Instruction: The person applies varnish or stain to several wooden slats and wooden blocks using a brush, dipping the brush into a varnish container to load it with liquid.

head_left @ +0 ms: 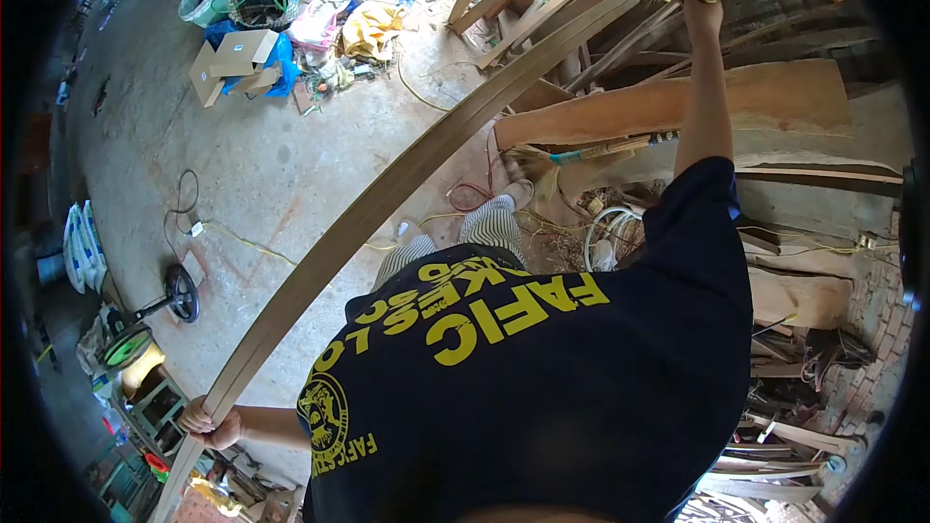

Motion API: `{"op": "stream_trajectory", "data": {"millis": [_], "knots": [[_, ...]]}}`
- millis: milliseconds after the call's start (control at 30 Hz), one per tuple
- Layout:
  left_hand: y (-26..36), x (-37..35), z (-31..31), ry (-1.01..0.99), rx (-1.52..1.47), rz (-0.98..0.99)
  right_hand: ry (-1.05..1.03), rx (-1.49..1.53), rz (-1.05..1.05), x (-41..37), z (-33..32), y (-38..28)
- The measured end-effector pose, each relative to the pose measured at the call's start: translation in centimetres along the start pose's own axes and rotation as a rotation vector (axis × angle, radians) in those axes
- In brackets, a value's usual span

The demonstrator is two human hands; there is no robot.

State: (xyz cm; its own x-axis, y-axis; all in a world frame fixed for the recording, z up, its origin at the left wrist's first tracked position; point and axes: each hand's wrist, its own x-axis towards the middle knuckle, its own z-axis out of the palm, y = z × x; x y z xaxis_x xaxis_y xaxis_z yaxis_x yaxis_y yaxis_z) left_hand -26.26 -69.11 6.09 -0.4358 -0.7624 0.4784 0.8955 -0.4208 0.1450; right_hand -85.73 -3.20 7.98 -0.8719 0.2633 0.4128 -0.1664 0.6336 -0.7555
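Note:
A long wooden plank (387, 184), bowed in this wide view, runs diagonally from the lower left to the upper right. My left hand (215, 424) is wrapped round its lower end. At the upper right, my right hand (699, 6) is stretched out with its fingers closed on a thin wooden strip (620, 53) in the wood pile. Beyond the right hand's fingers, the plank's far end rests close to other leaning timber. Beneath my right forearm lies a wide reddish-brown board (775, 102).
Stacked boards and offcuts fill the right side beside a brick wall (877, 368). Cardboard boxes (242, 53), bags and a bucket (203, 0) stand at the back left. A black wheel (181, 292) and a cable (247, 244) lie on the concrete floor (300, 155).

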Motion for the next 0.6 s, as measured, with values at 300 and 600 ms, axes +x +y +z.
{"op": "stream_trajectory", "data": {"millis": [300, 600], "knots": [[0.7, -0.3, -1.0, 0.067, 0.024, -0.012, -0.011, -0.088, 0.004, 3.5, 1.3, 4.9], [-0.9, 0.0, -0.8, 0.079, 0.027, -0.014, -0.097, -0.343, -0.033, 0.5, 2.7, 5.6]]}}
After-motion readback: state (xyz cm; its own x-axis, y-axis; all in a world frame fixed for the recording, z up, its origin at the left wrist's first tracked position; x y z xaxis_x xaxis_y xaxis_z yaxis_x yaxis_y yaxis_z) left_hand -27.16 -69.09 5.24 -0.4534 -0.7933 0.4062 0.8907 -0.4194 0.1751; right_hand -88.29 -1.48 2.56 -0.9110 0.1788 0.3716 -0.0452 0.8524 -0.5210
